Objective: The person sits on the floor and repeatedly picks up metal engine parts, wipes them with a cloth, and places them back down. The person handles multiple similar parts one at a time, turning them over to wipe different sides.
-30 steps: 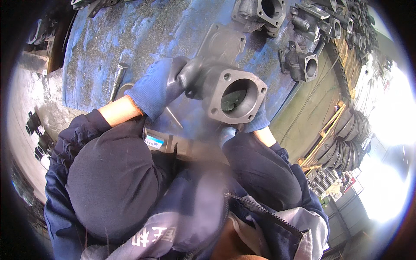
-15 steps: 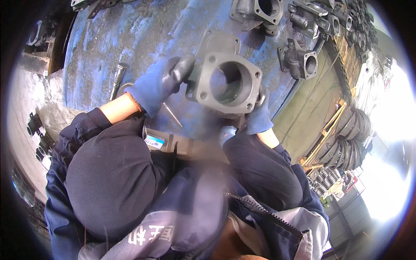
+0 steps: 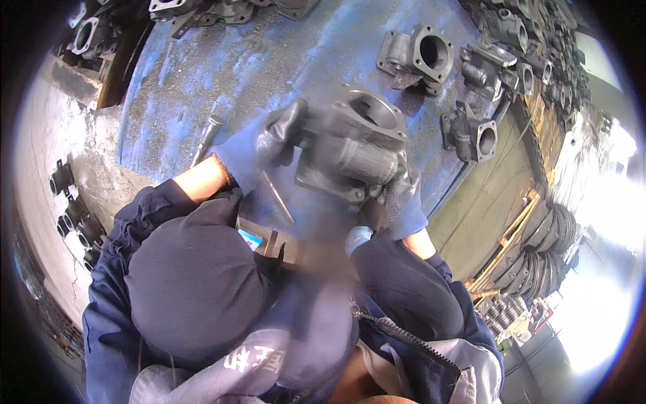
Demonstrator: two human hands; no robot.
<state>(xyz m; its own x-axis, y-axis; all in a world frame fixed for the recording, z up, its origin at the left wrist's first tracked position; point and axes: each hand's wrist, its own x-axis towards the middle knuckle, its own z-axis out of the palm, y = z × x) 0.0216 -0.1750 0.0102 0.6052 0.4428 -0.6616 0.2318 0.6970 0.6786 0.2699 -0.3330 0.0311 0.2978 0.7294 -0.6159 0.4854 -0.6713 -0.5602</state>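
Observation:
Both my gloved hands hold a grey cast metal housing (image 3: 356, 156) above the blue worn tabletop. It is tilted, with its flanged round opening turned up and away, and its ribbed side faces me. My left hand (image 3: 272, 140), in a blue glove with a black coated palm, is closed on the housing's left edge. My right hand (image 3: 405, 195), gloved alike, grips its lower right side; some of its fingers are hidden behind the casting. A thin metal rod (image 3: 278, 196) lies below my left hand. Farther left lies a long bolt (image 3: 206, 140).
On the blue table (image 3: 269, 67) stand a similar housing (image 3: 420, 57) and, at the right edge, another housing (image 3: 471, 132). Several more castings (image 3: 548, 71) are piled at the far right. Black curved parts (image 3: 538, 269) sit by a wooden pallet at right. More castings (image 3: 75, 214) line the floor at left.
The housing has been turned in my hands: its round opening faced me before and now points up and away, showing its side. The view has shifted slightly left.

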